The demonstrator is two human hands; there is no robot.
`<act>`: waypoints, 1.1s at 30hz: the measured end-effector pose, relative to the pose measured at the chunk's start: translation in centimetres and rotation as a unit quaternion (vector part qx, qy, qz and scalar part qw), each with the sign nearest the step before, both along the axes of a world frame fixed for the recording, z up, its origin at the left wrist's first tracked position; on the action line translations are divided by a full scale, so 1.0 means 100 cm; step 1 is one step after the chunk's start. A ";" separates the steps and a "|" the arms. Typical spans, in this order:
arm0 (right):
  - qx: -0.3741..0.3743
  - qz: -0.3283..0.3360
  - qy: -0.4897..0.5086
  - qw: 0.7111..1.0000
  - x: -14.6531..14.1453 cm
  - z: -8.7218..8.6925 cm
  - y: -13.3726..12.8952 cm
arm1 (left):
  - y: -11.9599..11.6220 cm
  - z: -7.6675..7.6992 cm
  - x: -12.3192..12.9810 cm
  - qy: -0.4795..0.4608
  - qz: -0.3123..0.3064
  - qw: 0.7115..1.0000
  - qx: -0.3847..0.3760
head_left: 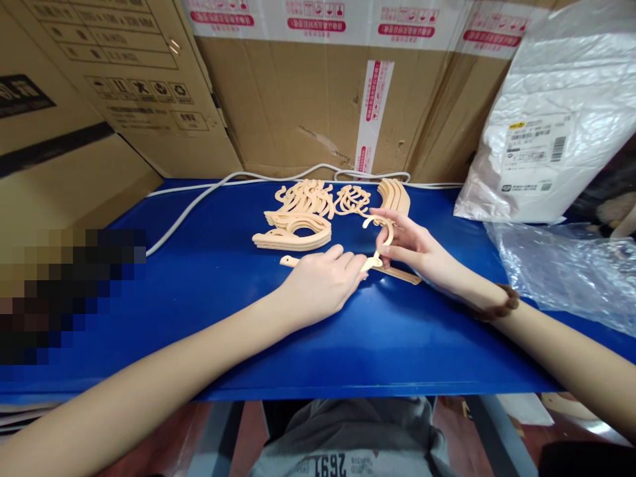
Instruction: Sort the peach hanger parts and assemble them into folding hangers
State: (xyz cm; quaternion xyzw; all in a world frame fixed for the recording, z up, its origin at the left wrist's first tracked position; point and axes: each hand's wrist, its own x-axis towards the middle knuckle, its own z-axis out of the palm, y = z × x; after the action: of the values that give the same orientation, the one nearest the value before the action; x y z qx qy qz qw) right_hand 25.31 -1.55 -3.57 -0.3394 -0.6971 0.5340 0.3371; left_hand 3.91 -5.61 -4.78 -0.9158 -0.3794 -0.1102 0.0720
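Note:
Cream plastic parts shaped like pieces of folding hangers lie over the blue tabletop (238, 318). My left hand (322, 281) is closed, palm down, around a hanger arm (371, 264), whose jointed end pokes out past the fingers. Between the thumb and fingers of my right hand (415, 245) is a curved hanger hook (389, 233), its lower end touching that joint. Beneath my hands, a flat strip (405, 275) shows at the right. Just behind sits a stack of hanger arms (298, 240).
Farther back are a heap of curved parts (305, 197), loose hooks (352, 199) and another stack of arms (396, 195). A white cable (199, 187) runs along the rear edge. Cardboard boxes (298, 99) wall the back and left; a white parcel bag (536, 132) and clear plastic (561, 278) lie right.

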 end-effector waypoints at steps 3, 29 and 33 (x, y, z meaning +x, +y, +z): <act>0.040 0.013 0.016 0.999 -0.002 -0.004 0.002 | -0.001 0.005 -0.002 -0.106 0.044 0.990 -0.078; 0.385 -0.029 -0.346 0.855 0.001 0.000 -0.008 | 0.016 0.019 -0.010 -0.545 0.128 0.720 -0.411; 0.395 -0.032 -0.352 0.848 -0.001 0.002 -0.013 | 0.016 0.017 -0.010 -0.538 0.125 0.712 -0.434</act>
State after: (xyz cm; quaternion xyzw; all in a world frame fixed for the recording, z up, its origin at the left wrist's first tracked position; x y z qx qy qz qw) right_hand 25.24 -2.83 -3.37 -0.3650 -0.9097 0.0478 0.1921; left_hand 2.90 -4.00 -3.07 -0.5763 -0.4711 -0.3971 -0.5369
